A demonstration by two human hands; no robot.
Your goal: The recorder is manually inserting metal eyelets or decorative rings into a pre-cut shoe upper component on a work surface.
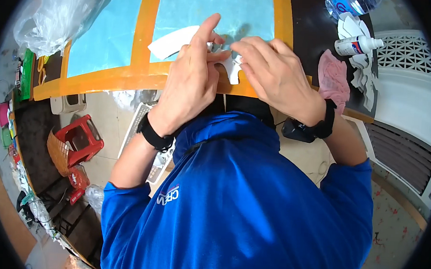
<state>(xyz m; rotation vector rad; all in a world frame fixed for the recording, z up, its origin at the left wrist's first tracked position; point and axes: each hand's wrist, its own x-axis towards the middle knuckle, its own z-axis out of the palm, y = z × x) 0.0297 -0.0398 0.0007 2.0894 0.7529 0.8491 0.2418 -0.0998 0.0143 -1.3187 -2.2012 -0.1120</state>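
Note:
Over the near edge of the blue mat, my left hand (191,79) and my right hand (278,72) meet at a small white cut piece (232,72) with a notched, curved outline. The fingertips of my right hand pinch its upper edge. My left hand closes on its other side, with one finger stretched up and away. A curved white strip (174,42) shows on the mat just left of my left hand. Whether it joins the small piece is hidden behind the fingers. Something small and shiny between the fingertips is too small to name.
The blue mat (252,13) has orange tape borders. At right lie a white squeeze bottle (356,45), a pink cloth (333,77), several white cut pieces (364,79) and a water bottle (349,4). A clear plastic bag (65,14) sits left; a red stool (82,141) stands below.

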